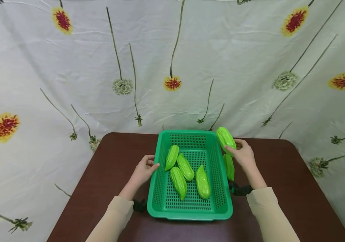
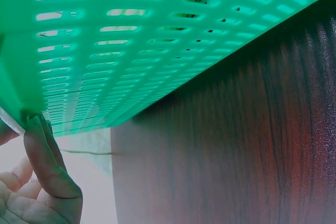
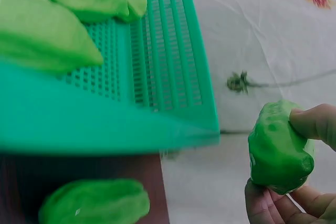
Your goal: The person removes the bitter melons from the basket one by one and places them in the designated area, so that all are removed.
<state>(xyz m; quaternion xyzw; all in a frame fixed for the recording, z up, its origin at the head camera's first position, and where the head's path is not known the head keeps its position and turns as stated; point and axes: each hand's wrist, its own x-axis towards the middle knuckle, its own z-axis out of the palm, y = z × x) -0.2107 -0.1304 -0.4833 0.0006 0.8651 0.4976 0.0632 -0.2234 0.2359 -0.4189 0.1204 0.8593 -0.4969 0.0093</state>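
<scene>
A green plastic basket (image 1: 190, 215) with slotted walls stands on the table, and several light green, ridged bitter melons (image 1: 203, 183) lie inside it. My left hand (image 1: 144, 169) holds the basket's left rim, fingers along the outer wall (image 2: 131, 66) and thumb at the top edge. Up at the far right corner, my right hand (image 1: 243, 155) grips one bitter melon (image 1: 225, 138) between thumb and fingers. The right wrist view shows this held bitter melon (image 3: 281, 148) raised beyond the rim. Another bitter melon (image 1: 229, 167) lies on the table against the basket's right side.
The dark brown wooden table (image 1: 105, 188) has rounded far corners. Behind it hangs a pale cloth (image 1: 148, 60) printed with flowers. Dark wrist straps (image 1: 241, 190) show near both sleeves.
</scene>
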